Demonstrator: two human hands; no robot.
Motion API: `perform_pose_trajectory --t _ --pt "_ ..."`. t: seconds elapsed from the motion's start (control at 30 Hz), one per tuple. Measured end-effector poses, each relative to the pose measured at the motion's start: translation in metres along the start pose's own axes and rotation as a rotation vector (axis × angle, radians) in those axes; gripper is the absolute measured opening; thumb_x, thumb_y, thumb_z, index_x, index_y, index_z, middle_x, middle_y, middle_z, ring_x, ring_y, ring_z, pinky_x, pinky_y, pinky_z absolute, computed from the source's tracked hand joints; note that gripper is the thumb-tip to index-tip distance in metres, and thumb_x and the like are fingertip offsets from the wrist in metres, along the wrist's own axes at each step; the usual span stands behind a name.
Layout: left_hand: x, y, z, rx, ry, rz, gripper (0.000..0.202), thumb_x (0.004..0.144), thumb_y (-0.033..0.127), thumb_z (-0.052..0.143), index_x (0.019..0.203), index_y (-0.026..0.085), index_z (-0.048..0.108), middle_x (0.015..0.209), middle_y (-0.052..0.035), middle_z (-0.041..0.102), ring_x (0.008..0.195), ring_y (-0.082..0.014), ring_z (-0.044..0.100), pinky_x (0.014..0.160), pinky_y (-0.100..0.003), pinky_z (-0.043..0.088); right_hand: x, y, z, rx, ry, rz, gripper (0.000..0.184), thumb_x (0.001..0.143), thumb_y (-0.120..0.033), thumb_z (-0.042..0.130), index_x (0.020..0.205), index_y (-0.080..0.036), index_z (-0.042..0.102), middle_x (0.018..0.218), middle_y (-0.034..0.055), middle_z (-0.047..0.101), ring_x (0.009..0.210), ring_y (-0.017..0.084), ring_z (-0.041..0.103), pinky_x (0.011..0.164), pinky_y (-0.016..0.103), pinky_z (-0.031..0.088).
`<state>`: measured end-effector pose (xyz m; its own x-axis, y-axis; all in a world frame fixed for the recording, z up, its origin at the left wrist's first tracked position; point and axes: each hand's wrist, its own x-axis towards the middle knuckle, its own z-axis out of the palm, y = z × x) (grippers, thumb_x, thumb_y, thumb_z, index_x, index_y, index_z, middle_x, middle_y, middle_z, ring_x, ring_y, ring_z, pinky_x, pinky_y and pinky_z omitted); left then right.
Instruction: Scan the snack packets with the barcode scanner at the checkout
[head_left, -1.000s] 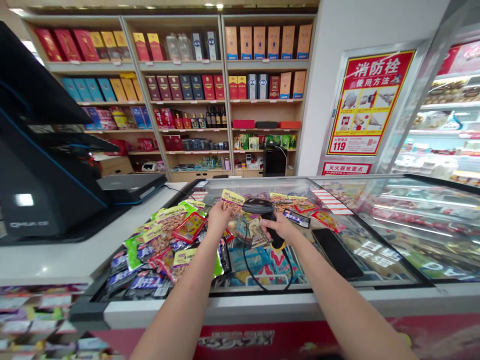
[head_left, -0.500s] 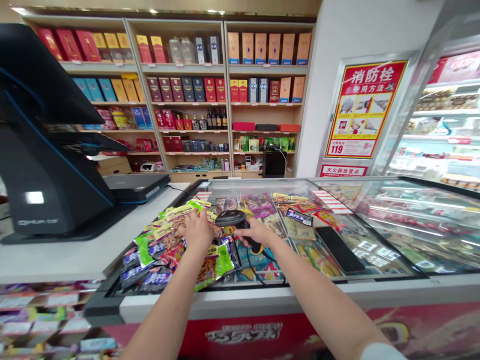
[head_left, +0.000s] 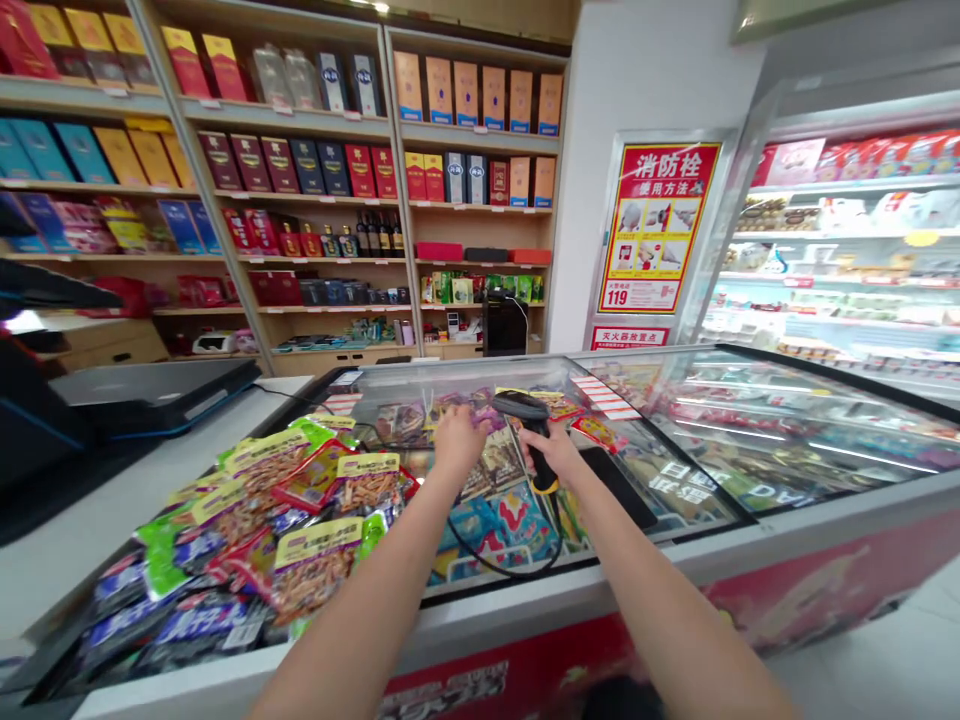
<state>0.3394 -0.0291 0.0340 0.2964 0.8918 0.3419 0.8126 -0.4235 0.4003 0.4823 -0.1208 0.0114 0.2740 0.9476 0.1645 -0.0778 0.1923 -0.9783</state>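
My right hand (head_left: 551,450) is wrapped round the grip of a black barcode scanner (head_left: 523,405), whose head points left. Its cable loops down over the freezer's glass lid (head_left: 525,375). My left hand (head_left: 461,438) reaches over the lid with fingers apart, close to some purple snack packets (head_left: 486,397); whether the fingertips touch them I cannot tell. Left of my left forearm lies a heap of snack bags, with a yellow-topped bag (head_left: 319,560), red packets (head_left: 319,475) and dark blue bags (head_left: 199,625) among them.
A black phone (head_left: 619,490) lies on the glass, partly behind my right forearm. At left, a flat dark scale (head_left: 161,390) stands on the white counter (head_left: 90,530). Shelves of boxed goods (head_left: 292,165) line the back wall, and a lit fridge (head_left: 847,235) stands at right.
My left hand has left the snack heap and moved right, toward the purple packets. My right hand has shifted right with the scanner, now held more upright. The view has turned right.
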Motion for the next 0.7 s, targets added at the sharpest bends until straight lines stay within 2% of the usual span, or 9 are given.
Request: perform_pose_trajectory --t 0.13,0.2,0.3,0.43,0.57,0.7 --pt "0.016 0.051 0.035 -0.001 -0.224 -0.063 0.053 0.087 0.053 0.055 0.123 0.014 0.061 0.123 -0.0200 0.067 0.120 -0.0318 0.061 0.094 -0.038 0.047 -0.010 -0.003 -0.047 -0.012 0.147 -0.007 0.039 0.064 -0.051 0.077 0.069 -0.020 0.054 0.047 -0.0051 0.054 0.036 0.008 0.046 0.037 0.022 0.042" --pt "0.021 0.069 0.050 0.013 -0.261 -0.095 0.059 0.086 0.057 0.056 0.125 0.014 0.059 0.126 -0.0220 0.065 0.123 -0.0334 0.059 0.095 -0.040 0.047 -0.016 -0.005 -0.064 0.016 0.197 -0.023 0.040 0.062 -0.051 0.079 0.072 -0.020 0.055 0.050 -0.0050 0.056 0.036 0.009 0.047 0.036 0.022 0.042" --pt "0.027 0.085 0.070 0.042 -0.270 -0.124 0.069 0.079 0.059 0.064 0.129 0.013 0.056 0.129 -0.0243 0.063 0.126 -0.0350 0.056 0.099 -0.043 0.046 -0.022 -0.006 -0.081 0.055 0.256 -0.043 0.043 0.060 -0.051 0.081 0.076 -0.020 0.055 0.052 -0.0051 0.057 0.038 0.009 0.048 0.035 0.022 0.042" --pt "0.034 0.089 0.086 0.075 -0.313 -0.181 0.078 0.068 0.057 0.077 0.129 0.013 0.057 0.134 -0.0252 0.059 0.126 -0.0359 0.056 0.101 -0.043 0.046 -0.027 -0.004 -0.093 0.080 0.311 -0.059 0.044 0.061 -0.053 0.080 0.073 -0.019 0.054 0.053 -0.0044 0.057 0.038 0.009 0.049 0.036 0.022 0.044" --pt "0.037 0.082 0.089 0.024 -0.352 -0.163 0.065 0.071 0.049 0.078 0.122 0.014 0.060 0.128 -0.0225 0.064 0.119 -0.0321 0.062 0.094 -0.038 0.050 -0.027 -0.002 -0.096 0.117 0.327 -0.065 0.043 0.061 -0.052 0.080 0.069 -0.019 0.053 0.053 -0.0042 0.057 0.038 0.008 0.049 0.035 0.021 0.044" --pt "0.031 0.077 0.086 -0.046 -0.318 -0.173 0.059 0.072 0.039 0.078 0.121 0.014 0.058 0.121 -0.0207 0.068 0.114 -0.0313 0.065 0.091 -0.038 0.051 -0.026 0.000 -0.094 0.146 0.330 -0.047 0.044 0.059 -0.051 0.081 0.073 -0.019 0.055 0.053 -0.0053 0.057 0.038 0.008 0.049 0.035 0.021 0.043"
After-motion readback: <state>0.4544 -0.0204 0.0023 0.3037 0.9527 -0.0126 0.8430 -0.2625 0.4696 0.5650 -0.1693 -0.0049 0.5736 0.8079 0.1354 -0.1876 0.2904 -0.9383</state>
